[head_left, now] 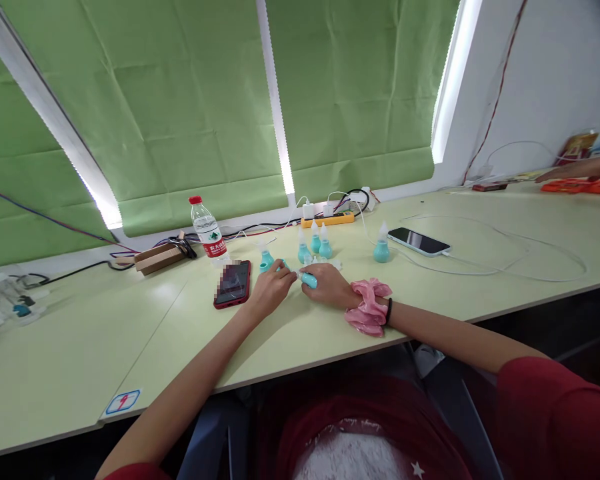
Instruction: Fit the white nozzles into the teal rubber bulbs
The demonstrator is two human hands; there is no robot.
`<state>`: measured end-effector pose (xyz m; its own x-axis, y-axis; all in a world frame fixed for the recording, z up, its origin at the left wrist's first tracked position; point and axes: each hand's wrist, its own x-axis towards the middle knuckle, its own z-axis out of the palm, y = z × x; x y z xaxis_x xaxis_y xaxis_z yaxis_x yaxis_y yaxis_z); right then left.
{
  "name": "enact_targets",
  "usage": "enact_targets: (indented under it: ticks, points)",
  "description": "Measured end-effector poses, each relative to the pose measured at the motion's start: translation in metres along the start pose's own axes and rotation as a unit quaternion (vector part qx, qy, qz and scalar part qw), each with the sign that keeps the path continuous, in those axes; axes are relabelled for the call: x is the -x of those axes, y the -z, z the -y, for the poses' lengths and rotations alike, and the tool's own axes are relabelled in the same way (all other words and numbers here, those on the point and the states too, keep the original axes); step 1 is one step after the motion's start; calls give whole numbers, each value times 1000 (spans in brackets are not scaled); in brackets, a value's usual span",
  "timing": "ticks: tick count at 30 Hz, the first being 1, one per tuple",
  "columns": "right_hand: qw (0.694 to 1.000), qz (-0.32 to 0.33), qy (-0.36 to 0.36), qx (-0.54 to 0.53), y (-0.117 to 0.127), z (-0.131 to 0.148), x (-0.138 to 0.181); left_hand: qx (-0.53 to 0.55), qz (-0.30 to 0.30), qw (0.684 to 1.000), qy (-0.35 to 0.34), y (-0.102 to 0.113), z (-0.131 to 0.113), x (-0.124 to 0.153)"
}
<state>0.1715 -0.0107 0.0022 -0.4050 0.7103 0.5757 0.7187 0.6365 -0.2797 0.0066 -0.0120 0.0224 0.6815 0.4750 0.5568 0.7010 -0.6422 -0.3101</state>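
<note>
Both hands meet over the table, working on one teal nasal aspirator bulb [309,280] that lies on its side. My right hand [327,285] is closed around the bulb. At its clear nozzle end, my left hand [274,288] pinches with thumb and fingertips; its exact grip is partly hidden. Just behind the hands stand more teal aspirators with clear pointed nozzles, among them one aspirator [325,249] and another aspirator [303,254]. A further aspirator [381,251] stands apart on the right. Small clear parts [333,263] lie behind my right hand.
A red-cased phone [233,285] lies left of the hands, with a water bottle [210,233] behind it. A cabled phone [419,241] rests at right. Along the wall are a power strip [329,220] and cardboard box [164,257]. Another person's hand [580,169] is far right.
</note>
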Motion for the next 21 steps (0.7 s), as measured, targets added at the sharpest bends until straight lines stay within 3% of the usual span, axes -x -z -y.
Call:
enact_targets:
  ticks: [5,9,14,21]
  points:
    - [1000,13,-2,12,2,3,0,-71,54,993,-79,5,-8,0]
    - [1000,1,7,0,1,3,0,-62,22,993,-94,0,-2,0]
    - [994,-30,-47,-93,-1,1,-6,46,-87,995,4,-5,3,-3]
    - [953,-10,-186,-240,-2,-8,-14,196,-162,953,163,0,-6,-4]
